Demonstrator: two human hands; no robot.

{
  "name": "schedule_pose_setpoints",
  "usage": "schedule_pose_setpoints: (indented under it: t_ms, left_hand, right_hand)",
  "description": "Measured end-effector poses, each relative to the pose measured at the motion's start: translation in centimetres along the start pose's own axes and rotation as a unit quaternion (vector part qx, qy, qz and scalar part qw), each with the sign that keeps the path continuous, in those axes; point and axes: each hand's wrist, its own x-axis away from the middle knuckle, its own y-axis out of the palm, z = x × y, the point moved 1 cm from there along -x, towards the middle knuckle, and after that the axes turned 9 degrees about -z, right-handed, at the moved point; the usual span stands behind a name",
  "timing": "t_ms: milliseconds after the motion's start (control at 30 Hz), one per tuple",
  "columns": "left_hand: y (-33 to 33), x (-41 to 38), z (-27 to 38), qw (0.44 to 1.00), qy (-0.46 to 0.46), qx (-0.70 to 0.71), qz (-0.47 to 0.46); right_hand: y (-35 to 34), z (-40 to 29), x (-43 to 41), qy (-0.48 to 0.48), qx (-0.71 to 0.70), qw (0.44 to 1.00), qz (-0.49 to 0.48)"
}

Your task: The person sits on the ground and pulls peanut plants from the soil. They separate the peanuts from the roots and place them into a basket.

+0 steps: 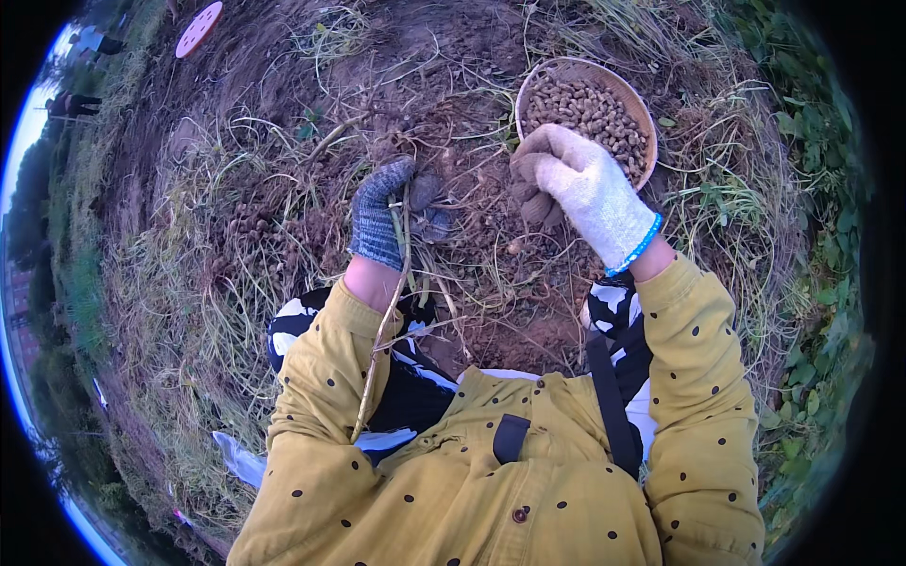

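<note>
My left hand (382, 212), in a grey knitted work glove, is closed around peanut plant stems. One long dry stem (371, 371) hangs from that grip across my left sleeve. My right hand (580, 177) wears a white glove with brown, soiled fingers and a blue cuff edge. Its fingers are curled; whether anything is between them is hidden. Just beyond it sits a round woven basket (652, 152) holding many peanuts in their shells (577, 102). The right hand overlaps the basket's near side in view. Roots and soil by my left fingertips are hard to tell apart.
Pulled peanut vines (233, 311) cover the ground on the left. Bare soil (524, 339) shows between my knees. A pink disc with dark spots (199, 29) lies at the upper left. Green leafy plants (821, 297) line the right side. Two people stand far off at upper left.
</note>
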Motion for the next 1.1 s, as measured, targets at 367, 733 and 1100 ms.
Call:
schedule_pose_setpoints:
  t_ms: [367,733,1100]
  left_hand:
    - [1.1,-0.3,-2.2,0.991,-0.091,-0.100,-0.017]
    - [1.8,-1.0,-4.2,0.952,-0.024,-0.302,0.051]
    - [3.3,-2.2,-5.1,0.889,0.006,-0.458,0.025]
  right_hand:
    - [1.4,1.5,-1.4,-0.113,0.208,0.972,0.005]
    - [-0.6,0.6,1.4,0.021,0.005,0.993,-0.117]
    - [-2.2,4.3,-2.2,-0.134,0.247,0.941,0.189]
